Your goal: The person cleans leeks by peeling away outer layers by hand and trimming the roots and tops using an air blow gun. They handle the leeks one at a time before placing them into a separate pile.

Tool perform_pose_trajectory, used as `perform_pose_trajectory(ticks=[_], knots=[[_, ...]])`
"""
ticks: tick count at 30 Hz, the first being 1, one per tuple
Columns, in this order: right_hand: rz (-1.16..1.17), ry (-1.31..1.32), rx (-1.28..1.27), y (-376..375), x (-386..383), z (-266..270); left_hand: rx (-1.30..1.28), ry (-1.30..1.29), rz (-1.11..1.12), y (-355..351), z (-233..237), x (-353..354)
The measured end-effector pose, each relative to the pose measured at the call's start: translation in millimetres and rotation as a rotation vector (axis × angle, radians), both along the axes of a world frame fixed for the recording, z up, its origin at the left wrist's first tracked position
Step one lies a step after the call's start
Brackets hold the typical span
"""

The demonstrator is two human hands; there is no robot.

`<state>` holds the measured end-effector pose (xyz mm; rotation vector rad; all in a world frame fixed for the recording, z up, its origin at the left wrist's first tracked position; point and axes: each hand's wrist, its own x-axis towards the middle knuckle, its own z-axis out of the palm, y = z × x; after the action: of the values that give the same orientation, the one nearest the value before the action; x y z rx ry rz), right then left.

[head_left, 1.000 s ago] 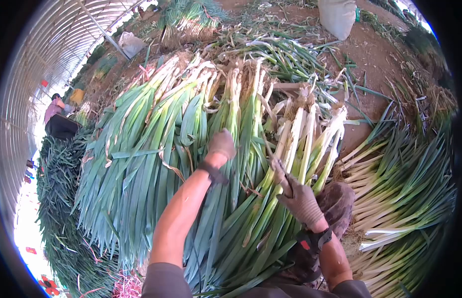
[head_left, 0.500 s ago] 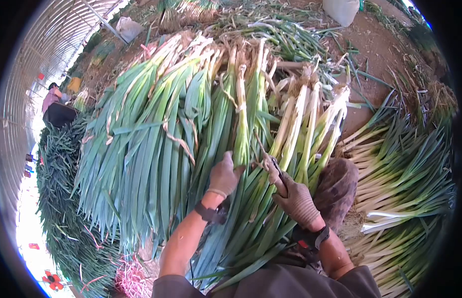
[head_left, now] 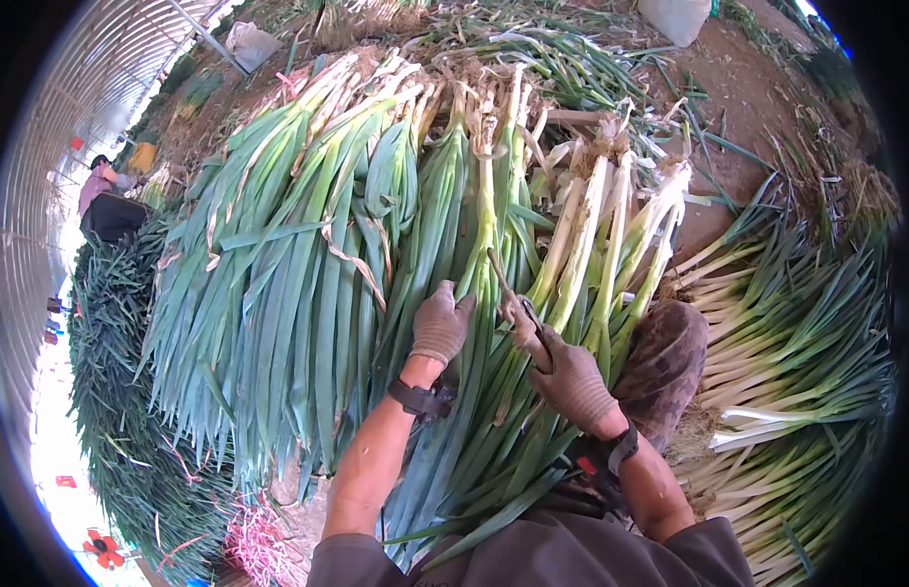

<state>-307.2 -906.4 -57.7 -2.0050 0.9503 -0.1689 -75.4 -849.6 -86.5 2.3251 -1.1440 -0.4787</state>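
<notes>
My left hand (head_left: pixel 441 323), in a grey knitted glove, rests on the green leaves beside one long-stalked green onion (head_left: pixel 487 196). Its thumb stands a little apart from the fingers, against the leaves. In my gloved right hand (head_left: pixel 574 382) is a pale tool with a thin nozzle and a dark lever, which looks like an air blow gun (head_left: pixel 518 318). Its tip points up toward the stalk without clearly touching it. Just below the roots of that onion, something pale is blurred. More untidy green onions (head_left: pixel 581 240) with roots lie right of the tool.
A wide layer of green onions (head_left: pixel 278 274) spreads to the left. Cleaner onions (head_left: pixel 757 342) are piled beyond my right knee (head_left: pixel 666 357). Pink ties (head_left: pixel 259 543) lie at lower left. Another person (head_left: pixel 107 201) sits at far left. A white sack (head_left: pixel 677 20) stands at the back.
The tool's tip and both hands have shifted slightly up and left. A loose strip beside the middle stalk has gone from its place, and a pale blur now shows higher up the stalk.
</notes>
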Motion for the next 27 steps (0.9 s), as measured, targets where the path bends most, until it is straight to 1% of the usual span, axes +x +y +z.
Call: perform_pose_trajectory(ticks=[2, 5, 8, 12, 14, 17, 21, 23, 27], knots=[[-0.008, 0.012, -0.023, -9.1, 10.7, -5.9, -0.043, -0.042, -0.013, 1.3, -5.5, 1.6], [-0.025, 0.017, -0.046, -16.0, 19.7, -7.1, -0.045, -0.007, 0.004, 1.4, -8.0, 4.0], [-0.009, -0.003, -0.033, -8.3, 12.5, 1.2, 0.026, 0.059, 0.007, 0.1, -3.1, 6.5], [0.014, 0.063, -0.001, 10.5, -3.3, -1.8, -0.071, 0.13, 0.048, 1.8, -15.0, 8.4], [0.001, 0.038, -0.014, 8.0, 0.7, -1.4, -0.099, 0.145, 0.077, 0.6, -19.7, 9.0], [-0.015, 0.038, -0.049, -9.4, 18.0, -6.1, -0.125, 0.17, 0.088, 2.6, -13.3, 7.3], [0.001, 0.073, -0.124, -38.5, 41.0, -9.5, -0.083, 0.178, 0.067, 2.0, -15.6, 11.4], [-0.016, 0.097, -0.125, -51.8, 53.1, -11.4, -0.047, 0.181, 0.065, 1.3, -12.8, 10.7], [-0.057, 0.11, -0.151, -76.9, 76.4, -17.2, -0.076, 0.171, 0.054, 1.2, -16.4, 11.4]])
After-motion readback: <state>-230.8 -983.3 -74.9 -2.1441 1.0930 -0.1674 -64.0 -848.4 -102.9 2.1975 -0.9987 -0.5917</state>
